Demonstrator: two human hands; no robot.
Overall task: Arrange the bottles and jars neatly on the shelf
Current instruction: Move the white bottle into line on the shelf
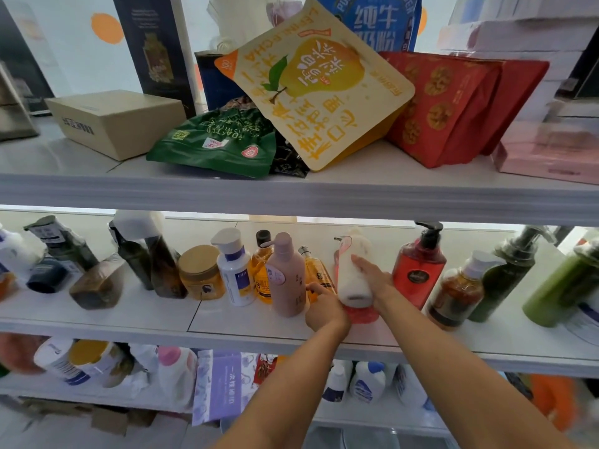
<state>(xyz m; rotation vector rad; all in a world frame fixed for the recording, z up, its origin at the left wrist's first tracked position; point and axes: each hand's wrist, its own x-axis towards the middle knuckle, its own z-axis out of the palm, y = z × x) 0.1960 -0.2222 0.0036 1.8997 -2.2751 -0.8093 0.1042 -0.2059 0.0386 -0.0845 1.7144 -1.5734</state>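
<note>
Bottles and jars: crowded along the middle shelf, under a higher shelf piled with snack bags. At far left, dark bottles, leaned at odd angles. Next, an amber jar with a tan lid, upright, just beside a blue-labelled bottle. Then a pink pump bottle, upright, with orange bottles behind it. Left hand low by the pink pump bottle's base, fingers curled, fingertips at an orange bottle; could not tell whether anything was gripped. White bottle tilted above something red on the shelf, held by the right hand, fingers wrapped across its front. Further right: a red pump bottle just beside that wrist, a brown bottle, green bottles.
</note>
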